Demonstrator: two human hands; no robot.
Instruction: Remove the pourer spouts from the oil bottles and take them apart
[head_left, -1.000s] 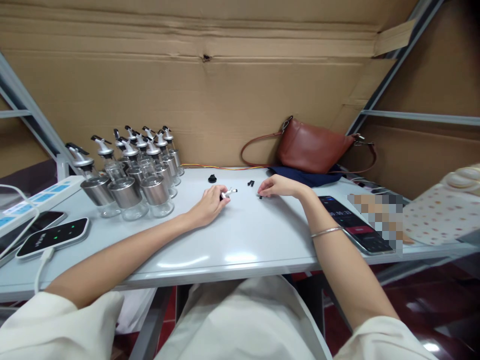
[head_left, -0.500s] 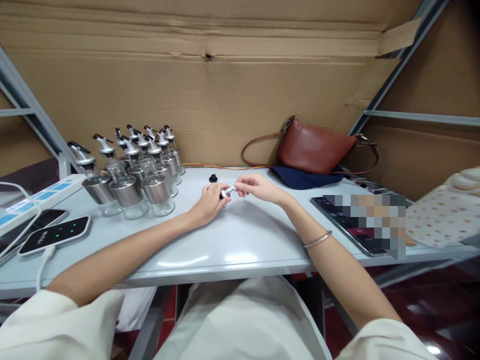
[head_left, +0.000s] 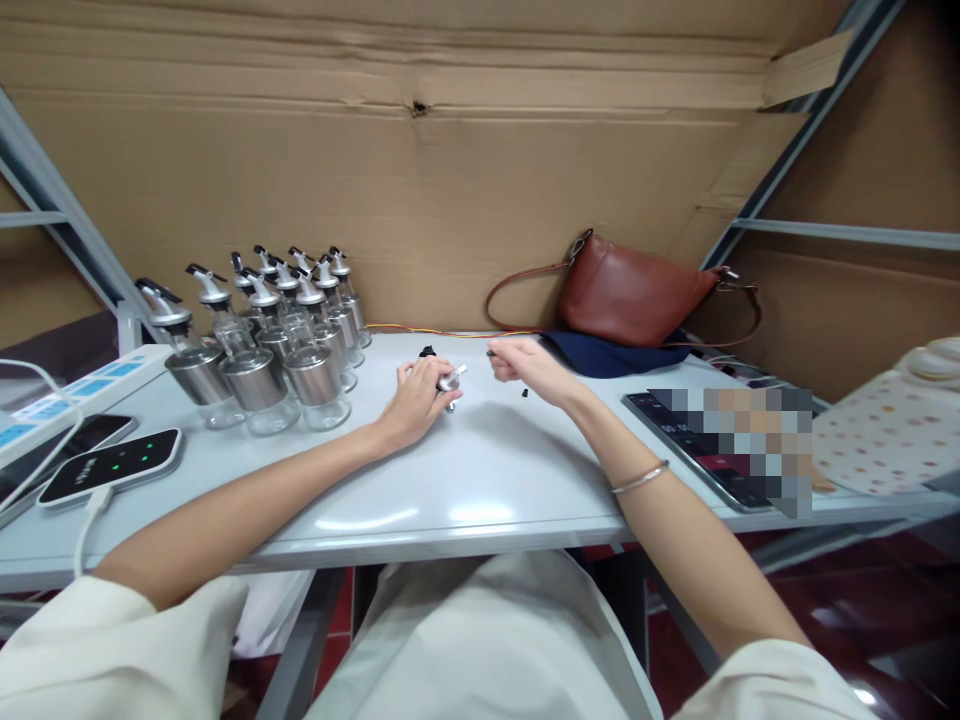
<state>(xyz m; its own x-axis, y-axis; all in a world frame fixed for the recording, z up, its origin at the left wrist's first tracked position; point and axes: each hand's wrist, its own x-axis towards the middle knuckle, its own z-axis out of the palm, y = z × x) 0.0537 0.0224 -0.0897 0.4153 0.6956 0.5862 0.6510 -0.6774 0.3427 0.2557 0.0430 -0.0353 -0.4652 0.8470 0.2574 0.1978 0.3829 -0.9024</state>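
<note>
Near the middle of the table, my left hand [head_left: 417, 402] is closed around a silver pourer spout [head_left: 452, 380], whose nozzle points right. The hand hides its base. Just to the right and apart from it, my right hand [head_left: 527, 364] has its fingers curled in, with a small dark piece [head_left: 491, 352] showing at the fingertips. Below that hand a tiny black piece [head_left: 525, 393] lies on the table. Behind my left hand a black stopper-like part [head_left: 427, 352] is partly covered.
Several glass oil bottles [head_left: 313, 375] with steel bands and pourer tops stand at left. A power strip [head_left: 90, 385] and a black charging device [head_left: 111, 468] lie farther left. A brown handbag [head_left: 634, 295] rests at the back right; a tablet-like screen [head_left: 686, 440] lies nearer, partly pixelated.
My right hand has come away from the spout's nozzle, moved right and curled its fingers. A tiny black piece now shows on the table beneath it. My left hand keeps the spout.
</note>
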